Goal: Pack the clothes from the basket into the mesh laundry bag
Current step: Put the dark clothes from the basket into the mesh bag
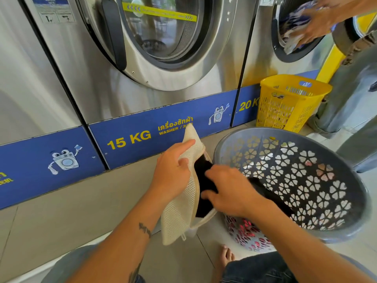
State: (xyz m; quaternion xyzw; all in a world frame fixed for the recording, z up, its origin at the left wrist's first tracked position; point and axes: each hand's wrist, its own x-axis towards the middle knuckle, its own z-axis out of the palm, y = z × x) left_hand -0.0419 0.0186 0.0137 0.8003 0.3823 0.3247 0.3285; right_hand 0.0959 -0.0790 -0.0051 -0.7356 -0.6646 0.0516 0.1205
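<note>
A cream mesh laundry bag [179, 211] hangs upright in the middle of the view, its mouth facing right. My left hand [173, 174] grips the bag's upper edge and holds the mouth apart. A black garment [204, 193] sits partly inside the bag, and my right hand [230, 190] is closed on it at the bag's mouth. The black cloth trails right into the grey basket [306, 180], which is tilted toward me with flower-shaped holes in its wall.
Steel washers [142, 58] with a blue base strip stand close in front. A yellow basket [285, 103] stands on the floor at the right. Another person's hands [318, 23] handle laundry at the right washer's door. My bare foot [226, 256] rests on the tiled floor.
</note>
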